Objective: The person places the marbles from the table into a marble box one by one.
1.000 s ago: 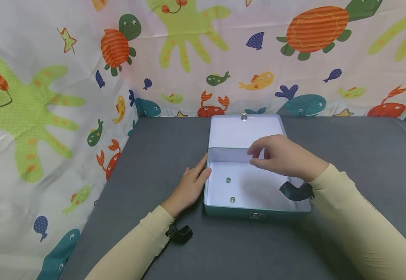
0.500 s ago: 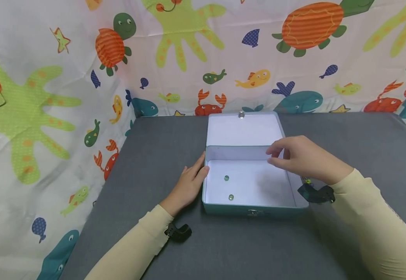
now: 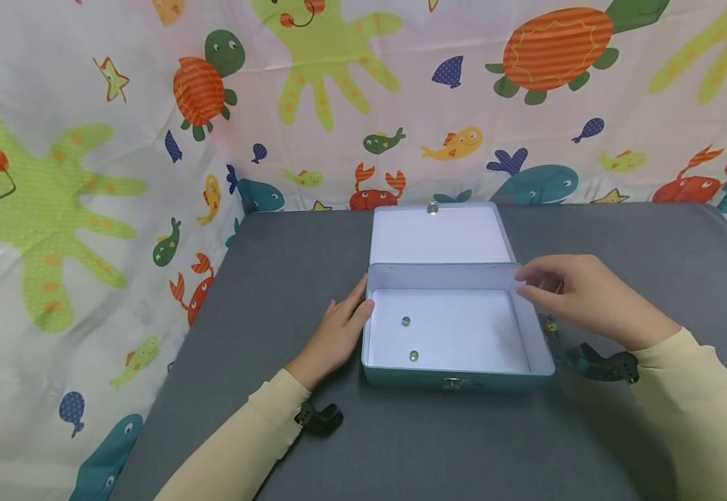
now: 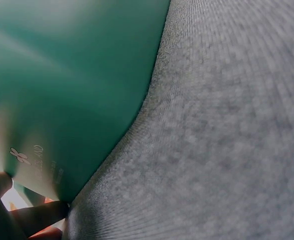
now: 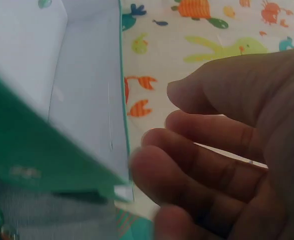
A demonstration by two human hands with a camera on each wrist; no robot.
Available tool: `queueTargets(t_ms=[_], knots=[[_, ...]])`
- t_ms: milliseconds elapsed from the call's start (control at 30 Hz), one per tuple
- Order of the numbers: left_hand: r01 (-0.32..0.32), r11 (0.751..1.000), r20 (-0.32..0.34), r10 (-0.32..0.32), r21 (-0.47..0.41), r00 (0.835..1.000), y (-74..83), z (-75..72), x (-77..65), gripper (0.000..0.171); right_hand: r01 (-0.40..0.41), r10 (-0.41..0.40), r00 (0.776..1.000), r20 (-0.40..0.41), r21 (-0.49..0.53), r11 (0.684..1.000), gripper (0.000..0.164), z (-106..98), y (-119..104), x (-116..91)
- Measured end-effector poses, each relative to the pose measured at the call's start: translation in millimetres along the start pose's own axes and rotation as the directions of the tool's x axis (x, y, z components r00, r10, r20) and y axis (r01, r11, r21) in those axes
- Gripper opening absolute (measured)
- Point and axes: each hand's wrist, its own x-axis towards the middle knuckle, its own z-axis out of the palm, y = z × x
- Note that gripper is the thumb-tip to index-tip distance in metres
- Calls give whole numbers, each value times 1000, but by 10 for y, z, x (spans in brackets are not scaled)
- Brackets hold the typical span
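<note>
A green metal box (image 3: pixel 413 379) with a white inside stands on the grey table, its lid (image 3: pixel 441 233) folded back. Inside lie two small glass marbles, a green one (image 3: pixel 405 321) and a greenish clear one (image 3: pixel 414 355). My left hand (image 3: pixel 337 332) rests against the box's left wall, thumb at the rim; its fingertips (image 4: pixel 41 217) touch the green side. At the right rim hovers my right hand (image 3: pixel 579 296), fingers loosely bent and nothing between them. Below it, beside the box, several coloured marbles (image 3: pixel 551 326) lie partly hidden.
The grey tabletop (image 3: pixel 294 264) surrounds the box on all sides. A curtain (image 3: pixel 332 153) printed with sea animals hangs behind and to the left. Each wrist wears a black camera, one on the left (image 3: pixel 319 419) and one on the right (image 3: pixel 604 363).
My right hand has moved from above the box's inside to the right, out over its right rim, uncovering the coloured marbles beside it. The left hand and the two marbles inside stay put.
</note>
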Motion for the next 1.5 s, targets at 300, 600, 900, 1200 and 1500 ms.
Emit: queueTargets(t_ms=[300,600,900,1200,1500], knots=[[3,1000,1,-3,-5,1000,-26,3,15,65,-76,76,997,-3,-2,997,28,-46,300,-99],[4,1000,2,-4,-11,1000,-43,19,17,66,-85,87,995,54,-39,996,27,-23,530,-93],[14,1000,0,-14,-6,1000,-38,9,16,67,-73,78,989,122,-42,996,23,102,793,-10],[2,1000,2,-2,-14,1000,-36,14,26,67,-100,103,979,175,-28,995,22,208,915,10],[11,1000,10,-11,-12,1000,-21,-3,18,68,-72,80,981,176,-55,996,18,257,929,31]])
